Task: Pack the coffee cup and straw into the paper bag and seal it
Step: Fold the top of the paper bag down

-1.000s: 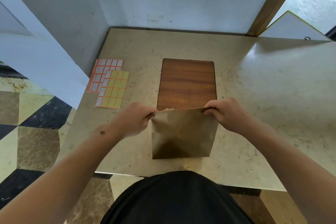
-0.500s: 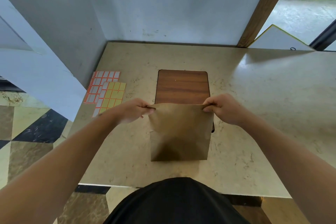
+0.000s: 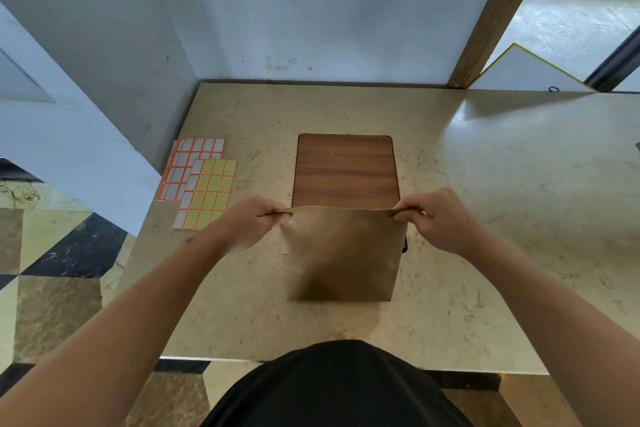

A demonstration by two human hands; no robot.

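Note:
A brown paper bag (image 3: 341,253) stands upright on the marble counter (image 3: 485,184), near its front edge. My left hand (image 3: 251,224) pinches the bag's top left corner. My right hand (image 3: 438,218) pinches the top right corner. The top edge is pulled flat and straight between the two hands. No coffee cup or straw shows; whatever is inside the bag is hidden.
A dark wooden board (image 3: 344,172) lies on the counter just behind the bag. Two sheets of sticker labels, one orange-edged (image 3: 188,168) and one yellow (image 3: 209,192), lie at the left. Walls close off the back and left. A white panel (image 3: 526,71) leans at the back right.
The bag's top edge, rumpled a second ago, is now drawn flat and straight between my hands. The camera has tilted up a little.

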